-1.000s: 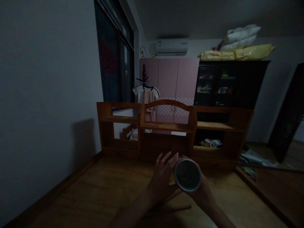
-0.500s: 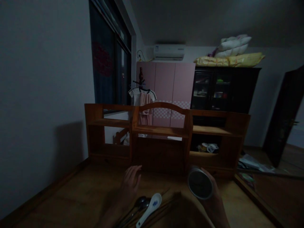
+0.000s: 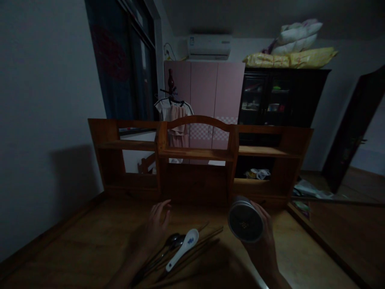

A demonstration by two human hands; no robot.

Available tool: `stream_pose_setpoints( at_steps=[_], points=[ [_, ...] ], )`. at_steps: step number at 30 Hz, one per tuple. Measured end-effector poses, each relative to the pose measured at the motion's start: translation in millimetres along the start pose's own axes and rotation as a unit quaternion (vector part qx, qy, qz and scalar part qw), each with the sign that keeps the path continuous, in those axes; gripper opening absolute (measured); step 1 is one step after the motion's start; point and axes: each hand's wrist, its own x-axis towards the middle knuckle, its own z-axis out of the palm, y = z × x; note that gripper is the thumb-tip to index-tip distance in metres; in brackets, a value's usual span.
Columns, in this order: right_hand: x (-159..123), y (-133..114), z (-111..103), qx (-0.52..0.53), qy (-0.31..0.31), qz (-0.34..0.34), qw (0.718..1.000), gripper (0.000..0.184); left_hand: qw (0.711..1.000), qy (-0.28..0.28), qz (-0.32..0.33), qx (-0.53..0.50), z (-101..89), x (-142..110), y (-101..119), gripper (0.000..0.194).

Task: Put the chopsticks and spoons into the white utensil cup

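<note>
My right hand (image 3: 264, 224) is wrapped round a round metal canister (image 3: 246, 221), lifted over the tabletop with one circular end turned toward me. That end is dark with a small yellowish mark; I cannot tell if it is the opening or the base. My left hand (image 3: 158, 220) holds nothing, its fingers apart and slightly curled, just left of a loose pile of cutlery. In the pile lie a white ceramic spoon (image 3: 183, 249) with a blue pattern, two dark metal spoons (image 3: 174, 241) and several thin chopsticks (image 3: 204, 243).
A wooden shelf unit (image 3: 195, 184) stands along the table's (image 3: 90, 237) far edge. A white wall (image 3: 45, 160) borders the left side, and a raised wooden edge (image 3: 321, 249) runs along the right. Some plastic-wrapped items (image 3: 258, 173) sit in the shelf's right compartment.
The camera view has tilted down and shifted, so more of the cutlery shows. My right hand still grips the canister, whose round end now faces me more squarely. My left hand stays open.
</note>
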Motion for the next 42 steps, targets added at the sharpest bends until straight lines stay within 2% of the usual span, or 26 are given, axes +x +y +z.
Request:
stream_pose_setpoints(
  at_steps=[3,8,12,21,28,33,42],
  points=[
    [-4,-2,-1,0.01,-0.01,-0.02,1.0,0.066,1.0,0.008,0.004,0.009,2.5,0,-6,0.03],
    [-13,8,-2,0.032,-0.018,-0.184,0.982,0.054,1.0,0.009,0.01,0.005,6.3,-1,-10,0.032],
    [-18,13,-4,0.042,-0.032,-0.237,0.97,0.051,1.0,0.0,0.006,0.004,5.9,-3,-7,0.031],
    [-18,11,-2,0.041,-0.014,-0.265,0.963,0.06,1.0,-0.008,-0.004,0.004,4.6,-1,-6,0.031],
    [-23,14,1,0.053,-0.013,-0.266,0.963,0.051,1.0,-0.016,-0.005,0.004,6.7,-2,-9,0.031],
    [-20,11,-1,0.059,-0.027,-0.274,0.96,0.051,1.0,-0.012,-0.004,0.009,9.4,-3,-15,0.033],
    [-23,18,0,0.037,-0.02,-0.291,0.956,0.054,1.0,-0.021,-0.018,0.01,5.6,-3,-7,0.032]
  ],
)
